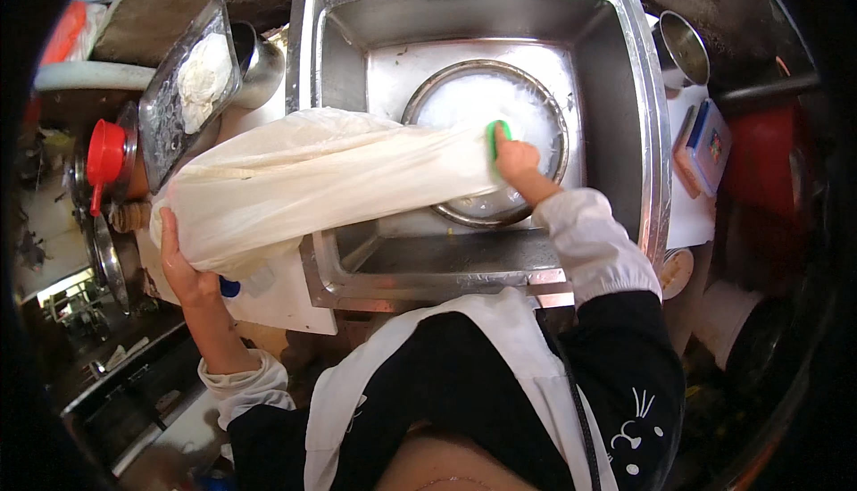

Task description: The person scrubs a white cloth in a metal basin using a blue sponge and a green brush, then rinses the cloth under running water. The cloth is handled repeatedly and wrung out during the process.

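A long cream-coloured cloth stretches from the white counter on the left across into the steel sink. Its left end is gripped by my left hand, thumb up along the edge. My right hand holds a green object, perhaps a scrubbing pad or brush, against the cloth's right end. Below that end, a round metal basin with whitish, sudsy liquid stands on the bottom of the stainless steel sink.
A clear tray with a wet white cloth leans beside a steel pot at left. A red ladle or dipper lies further left. Right of the sink are a steel pot and lidded plastic boxes.
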Available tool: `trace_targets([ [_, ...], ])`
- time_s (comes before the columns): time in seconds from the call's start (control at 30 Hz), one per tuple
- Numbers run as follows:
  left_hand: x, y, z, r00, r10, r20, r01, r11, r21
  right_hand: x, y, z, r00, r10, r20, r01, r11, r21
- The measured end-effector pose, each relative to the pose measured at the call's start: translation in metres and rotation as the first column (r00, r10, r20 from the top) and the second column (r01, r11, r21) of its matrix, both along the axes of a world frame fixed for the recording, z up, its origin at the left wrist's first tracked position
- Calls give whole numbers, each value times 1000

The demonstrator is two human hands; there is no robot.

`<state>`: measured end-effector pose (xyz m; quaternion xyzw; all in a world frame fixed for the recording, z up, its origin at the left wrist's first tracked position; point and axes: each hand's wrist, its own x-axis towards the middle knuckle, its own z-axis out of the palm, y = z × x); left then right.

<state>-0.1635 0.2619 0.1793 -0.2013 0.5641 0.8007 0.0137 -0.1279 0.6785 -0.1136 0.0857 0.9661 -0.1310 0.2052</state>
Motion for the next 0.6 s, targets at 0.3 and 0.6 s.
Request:
trace_targets([
  [0.3, -13, -5, 7, 993, -113, -15, 113, 993, 25, -8, -21, -35, 976, 208, 66, -207, 978, -14],
  [0.6, 11, -54, -60, 963, -33, 266, 82, 981, -174, -29, 67, 16, 994, 9, -110, -29, 984, -178],
])
